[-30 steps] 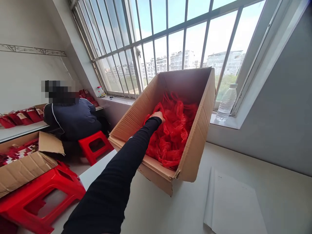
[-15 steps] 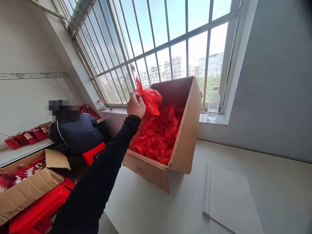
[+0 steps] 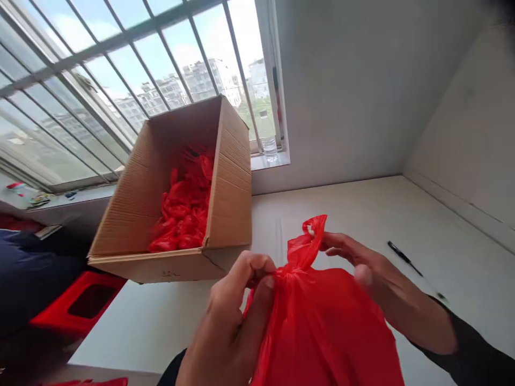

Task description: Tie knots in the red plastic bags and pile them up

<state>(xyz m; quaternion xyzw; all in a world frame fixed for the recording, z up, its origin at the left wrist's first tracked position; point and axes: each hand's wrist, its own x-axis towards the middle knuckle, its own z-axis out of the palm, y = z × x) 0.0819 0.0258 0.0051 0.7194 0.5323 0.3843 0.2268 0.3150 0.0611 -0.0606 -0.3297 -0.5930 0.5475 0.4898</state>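
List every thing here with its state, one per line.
Red bag: gathered at the neck.
Left hand: pinching the bag.
Right hand: open, fingertips near the bag's loop.
Cardboard box: open, holding red plastic bags.
Bottle: upright.
Pen: lying on the table.

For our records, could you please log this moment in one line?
left hand: pinching red bag at gathered neck | right hand: beside its top, contact unclear | cardboard box: on table, red bags inside
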